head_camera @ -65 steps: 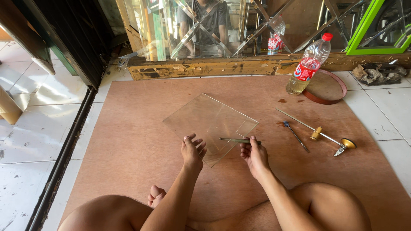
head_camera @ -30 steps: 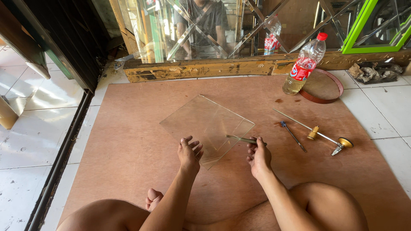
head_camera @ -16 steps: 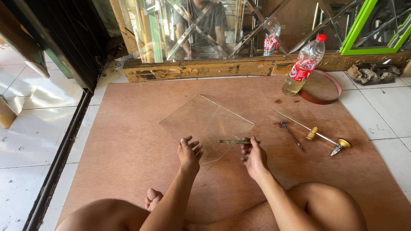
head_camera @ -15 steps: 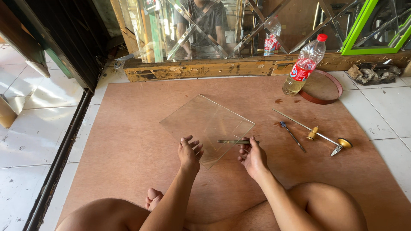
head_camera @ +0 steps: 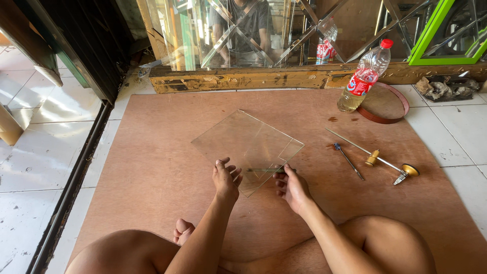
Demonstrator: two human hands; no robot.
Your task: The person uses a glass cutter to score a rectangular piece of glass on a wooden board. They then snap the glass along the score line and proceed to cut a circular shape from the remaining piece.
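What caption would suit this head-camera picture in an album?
Seated on a brown board, left hand and right hand grip a clear glass pane at its near corner.

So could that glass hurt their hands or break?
It might. Both bare hands, left and right, are at the near edge of the glass pane, and raw edges can cut. Bare legs sit close by, so a snapped-off piece could land on them. The bottle could tip and spill.
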